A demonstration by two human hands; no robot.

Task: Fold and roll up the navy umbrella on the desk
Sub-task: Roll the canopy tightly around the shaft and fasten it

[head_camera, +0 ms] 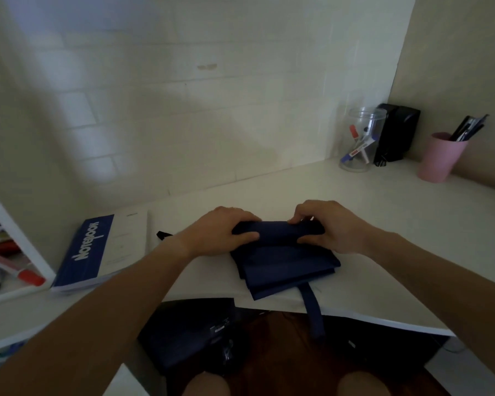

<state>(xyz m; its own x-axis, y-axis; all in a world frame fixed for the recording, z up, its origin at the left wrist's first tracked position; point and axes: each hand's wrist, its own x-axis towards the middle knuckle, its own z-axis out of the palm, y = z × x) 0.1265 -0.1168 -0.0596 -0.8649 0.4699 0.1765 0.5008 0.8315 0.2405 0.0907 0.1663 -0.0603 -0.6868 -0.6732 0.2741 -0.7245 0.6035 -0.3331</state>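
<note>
Navy umbrella (286,258) sits at centre frame on the white worktop (383,224), near its front edge. Fabric is folded flat into a stacked panel; the far end is rolled into a tube. Left hand (223,232) clamps the tube's left end, fingers curled over the top, thumb on the near side. Right hand (326,227) pinches the tube's right end, fingertips on top, thumb below. Both hands closed on the fabric, not spread. Navy strap (312,310) hangs off the front edge of the worktop, lower centre. A black loop (163,235) pokes out just left of the left wrist. Blue notebook (97,252) lies at left of frame, apart from the umbrella. Upper right: clear jar (360,138) with markers, black box (396,135), pink cup (440,158) with pens.
</note>
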